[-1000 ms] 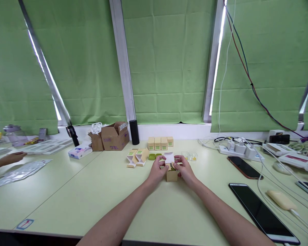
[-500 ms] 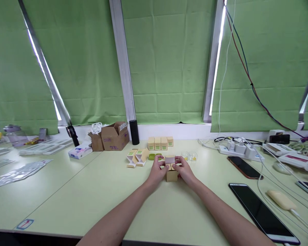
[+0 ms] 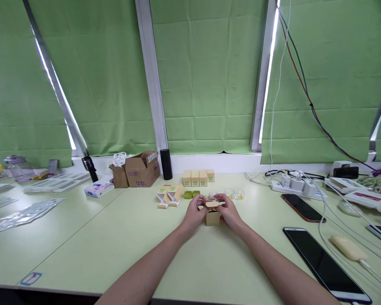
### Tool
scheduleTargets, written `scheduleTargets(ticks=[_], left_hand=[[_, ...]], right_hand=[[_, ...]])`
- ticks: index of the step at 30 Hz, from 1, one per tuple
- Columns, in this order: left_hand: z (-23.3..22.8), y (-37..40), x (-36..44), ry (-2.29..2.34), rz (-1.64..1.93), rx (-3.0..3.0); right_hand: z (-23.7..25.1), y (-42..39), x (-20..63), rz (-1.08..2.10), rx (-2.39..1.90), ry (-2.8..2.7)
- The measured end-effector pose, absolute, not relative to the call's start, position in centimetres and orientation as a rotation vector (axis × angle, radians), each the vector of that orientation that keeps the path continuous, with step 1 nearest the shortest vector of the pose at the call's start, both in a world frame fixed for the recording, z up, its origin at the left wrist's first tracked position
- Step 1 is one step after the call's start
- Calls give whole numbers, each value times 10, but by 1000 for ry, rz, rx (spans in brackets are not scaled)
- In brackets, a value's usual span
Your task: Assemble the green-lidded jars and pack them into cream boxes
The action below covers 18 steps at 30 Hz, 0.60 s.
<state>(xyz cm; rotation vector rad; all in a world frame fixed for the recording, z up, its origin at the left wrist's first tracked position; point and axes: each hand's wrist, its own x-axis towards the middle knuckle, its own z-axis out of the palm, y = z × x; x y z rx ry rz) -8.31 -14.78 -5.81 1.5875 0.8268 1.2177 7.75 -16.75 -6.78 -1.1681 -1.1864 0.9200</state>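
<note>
A small brown cardboard box (image 3: 212,219) stands on the table in front of me, its top flap folded partway down. My left hand (image 3: 194,214) grips it from the left, fingers curled at the flap's edge. From the other side my right hand (image 3: 230,213) holds the flap and the box's right edge. Just behind my left hand sit two green square containers (image 3: 187,195). Clear round cups with yellow bits (image 3: 239,194) lie beyond my right hand. Two opened small boxes (image 3: 175,195) rest to the left, and several closed small boxes (image 3: 194,178) are lined up behind.
A large carton (image 3: 142,170) and a black cylinder (image 3: 166,164) stand at the back. A tissue pack (image 3: 99,188) and plastic bags (image 3: 27,214) lie to the left. On the right are two phones (image 3: 325,262), a power strip (image 3: 296,189), a cream power bank (image 3: 348,248) and trailing cables.
The box's upright flap has been folded down toward me, over the top. Both hands have shifted slightly with it, uncovering more of the green containers behind.
</note>
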Motion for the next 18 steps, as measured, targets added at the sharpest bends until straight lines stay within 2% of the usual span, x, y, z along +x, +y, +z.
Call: scheduleTargets(ticks=[6,13,18], left_hand=[[-58,-148,-83,806,1215,1553],[-59,-146,-83,820,1216,1528],[-54,-146,-86,774,1223,1459]], right_hand=[[-65,-167,82,827,-1059,-1206],[-54,-183,83,540,-949,-1439],[-53,-187,81,485,-974,-1509]])
